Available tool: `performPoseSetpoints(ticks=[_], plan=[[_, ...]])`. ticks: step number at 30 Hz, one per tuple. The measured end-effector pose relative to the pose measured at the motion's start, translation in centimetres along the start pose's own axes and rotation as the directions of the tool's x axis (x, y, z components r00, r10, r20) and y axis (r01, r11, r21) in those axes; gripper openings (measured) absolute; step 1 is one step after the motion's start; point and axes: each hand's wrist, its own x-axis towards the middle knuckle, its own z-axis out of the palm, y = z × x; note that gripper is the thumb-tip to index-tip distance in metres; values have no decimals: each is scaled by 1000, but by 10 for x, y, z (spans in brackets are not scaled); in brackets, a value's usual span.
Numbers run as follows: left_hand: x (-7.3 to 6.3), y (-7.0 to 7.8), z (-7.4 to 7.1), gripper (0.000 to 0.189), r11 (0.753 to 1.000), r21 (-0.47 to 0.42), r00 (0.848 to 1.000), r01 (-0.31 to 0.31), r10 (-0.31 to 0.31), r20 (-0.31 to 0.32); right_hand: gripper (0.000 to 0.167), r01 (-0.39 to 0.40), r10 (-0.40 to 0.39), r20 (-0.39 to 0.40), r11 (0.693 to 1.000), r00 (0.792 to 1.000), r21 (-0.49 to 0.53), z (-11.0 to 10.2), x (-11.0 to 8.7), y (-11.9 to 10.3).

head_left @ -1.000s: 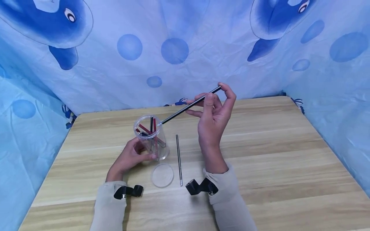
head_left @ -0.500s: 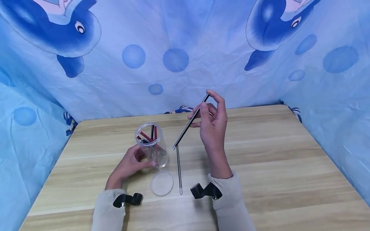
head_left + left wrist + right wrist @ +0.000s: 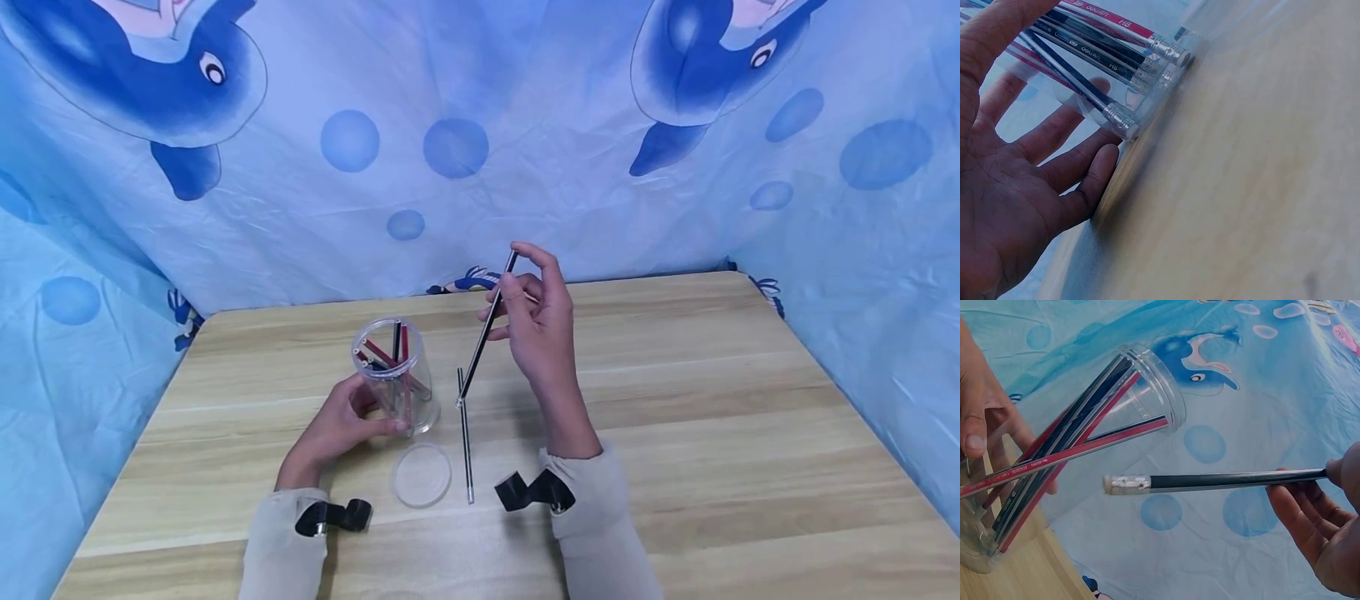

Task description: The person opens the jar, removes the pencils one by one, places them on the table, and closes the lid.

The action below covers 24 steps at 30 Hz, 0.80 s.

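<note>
My left hand (image 3: 341, 425) grips the lower part of a clear plastic jar (image 3: 425, 367), which stands upright without its lid. Inside lean several red and dark pencils (image 3: 1107, 59), their eraser ends at the bottom. Above the table, my right hand (image 3: 543, 329) pinches a black pencil (image 3: 486, 329) near its upper end. That pencil slants down with its white eraser (image 3: 1108, 484) lowest, to the right of the jar and apart from it. Another dark pencil (image 3: 467, 450) lies on the table. Beside it, in front of the jar, rests a round clear lid (image 3: 422, 475).
The wooden table (image 3: 712, 417) extends right and left of the hands. Behind it hangs a blue curtain (image 3: 525, 192) with whale prints, meeting the table's back edge. A black camera mount sits on each wrist.
The black pencil in my right hand has swung from the jar's rim to a steeper slant over the lying pencil, and the hand has moved left. My left hand keeps holding the jar.
</note>
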Motion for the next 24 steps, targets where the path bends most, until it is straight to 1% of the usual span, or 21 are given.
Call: performPoseSetpoints(ticks=[4,7,9,13,17,21,24], plan=[[1,0,-1,72,1000,0,1000,-6,6,4,33,-59,63,64,997,996,-49,-1,1,3],[0,1,-1,72,1000,1,1000,-10,10,5,32,-127,141,123,985,982,-115,-1,2,8],[0,1,-1,72,1000,3,1000,-9,9,5,31,-168,192,148,973,970,-159,-2,2,13],[0,1,-1,70,1000,4,1000,-15,15,8,29,-218,261,165,945,951,-243,-3,2,20],[1,0,0,68,1000,-3,999,-29,29,15,29,-252,311,195,927,930,-277,-4,2,28],[0,-1,0,68,1000,-5,1000,-25,26,12,30,-285,361,227,908,905,-307,-5,2,39],[0,-1,0,68,1000,-9,1000,-24,24,13,29,-301,387,234,894,892,-331,-4,2,45]])
